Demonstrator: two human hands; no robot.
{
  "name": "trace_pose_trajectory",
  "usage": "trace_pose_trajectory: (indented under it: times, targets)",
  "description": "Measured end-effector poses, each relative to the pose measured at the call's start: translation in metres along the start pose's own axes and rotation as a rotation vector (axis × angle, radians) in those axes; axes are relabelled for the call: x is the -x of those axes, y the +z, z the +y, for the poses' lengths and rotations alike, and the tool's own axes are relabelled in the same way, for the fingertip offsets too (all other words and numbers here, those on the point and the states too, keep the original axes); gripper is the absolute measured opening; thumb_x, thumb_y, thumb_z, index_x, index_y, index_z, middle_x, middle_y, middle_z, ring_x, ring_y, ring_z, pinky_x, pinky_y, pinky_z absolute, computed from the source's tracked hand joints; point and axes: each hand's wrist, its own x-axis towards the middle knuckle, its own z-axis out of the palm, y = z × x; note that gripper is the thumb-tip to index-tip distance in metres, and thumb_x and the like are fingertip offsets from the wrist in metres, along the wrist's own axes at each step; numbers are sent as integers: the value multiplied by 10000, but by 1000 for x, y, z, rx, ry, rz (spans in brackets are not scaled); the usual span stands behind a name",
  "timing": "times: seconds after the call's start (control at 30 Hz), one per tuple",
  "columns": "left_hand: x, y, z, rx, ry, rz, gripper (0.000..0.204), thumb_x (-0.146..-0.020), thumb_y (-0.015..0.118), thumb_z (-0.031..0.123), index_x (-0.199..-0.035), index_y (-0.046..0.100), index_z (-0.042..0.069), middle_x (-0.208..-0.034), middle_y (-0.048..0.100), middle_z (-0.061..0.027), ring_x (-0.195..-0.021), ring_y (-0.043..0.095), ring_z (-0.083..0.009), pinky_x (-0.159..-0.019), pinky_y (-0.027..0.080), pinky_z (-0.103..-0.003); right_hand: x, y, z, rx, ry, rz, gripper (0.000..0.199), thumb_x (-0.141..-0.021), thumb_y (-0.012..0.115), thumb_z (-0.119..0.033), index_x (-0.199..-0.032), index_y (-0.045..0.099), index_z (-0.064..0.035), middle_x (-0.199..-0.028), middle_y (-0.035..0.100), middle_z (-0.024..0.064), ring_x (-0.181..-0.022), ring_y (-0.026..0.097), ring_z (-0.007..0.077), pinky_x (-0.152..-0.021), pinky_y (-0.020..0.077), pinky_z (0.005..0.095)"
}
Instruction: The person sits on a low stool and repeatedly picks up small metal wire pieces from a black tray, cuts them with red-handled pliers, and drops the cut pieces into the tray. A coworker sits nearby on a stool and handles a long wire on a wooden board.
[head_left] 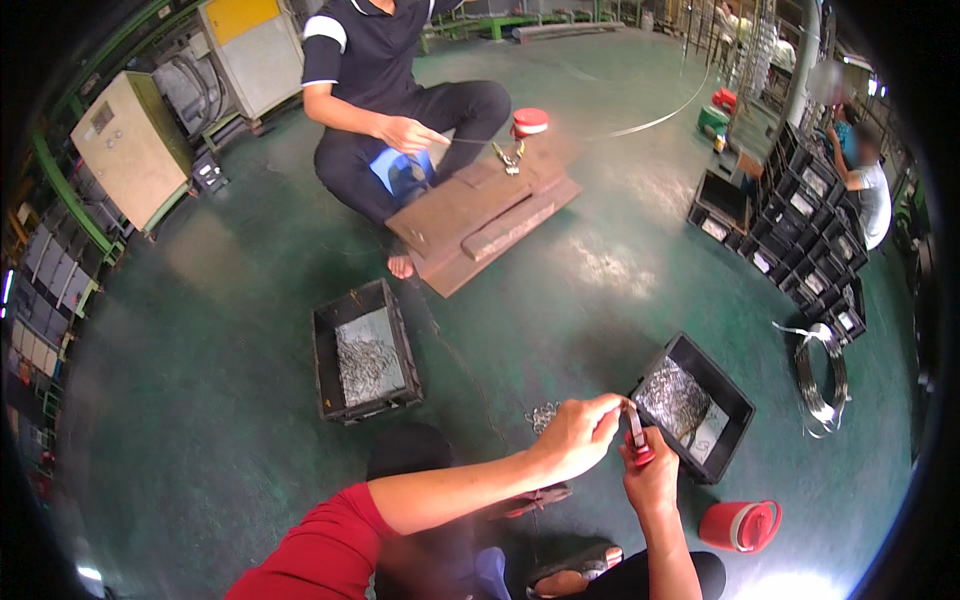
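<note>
In my right hand (652,482) is a pair of red-handled pliers (636,428), its metal jaws pointing up and away from me. My left hand (578,438) reaches across from the left, thumb and fingertips pinched together at the tip of the jaws. Whatever sits between those fingertips is too small to make out. Just beyond both hands, to the right, stands a black crate (735,425) holding a heap of small shiny metal pieces (676,398). A little pile of similar pieces (543,416) lies on the floor past my left hand.
Another tool with red handles (540,500) lies below my left forearm. A red jug (740,526) stands at right. A second crate (403,345) is at left. Opposite, a seated person (385,70) works by a plank stand (440,225). Stacked crates (800,215) and coiled wire (822,375) stand right.
</note>
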Motion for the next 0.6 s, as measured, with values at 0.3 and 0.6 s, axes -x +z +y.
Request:
trace_pose_trajectory:
  times: [0.3, 0.6]
  targets:
    - [-6, -17, -1, -82, 61, -93, 248, -986, 485, 129, -1185, 604, 43, -614, 590, -63, -547, 588, -118, -511, 463, -286, 7, -22, -4, -318, 331, -379, 172, -819, 699, -73, -946, 595, -22, -752, 654, 78, -687, 645, 199, -640, 499, 311]
    - [-29, -35, -9, 154, -19, 7, 284, -980, 537, 191, -1213, 626, 54, -1047, 698, -65, -902, 653, -116, -747, 516, -247, 16, -36, 20, -669, 488, -555, 303, -823, 729, -89, -1090, 619, 4, -965, 666, 27, -896, 593, 93, -846, 465, 259]
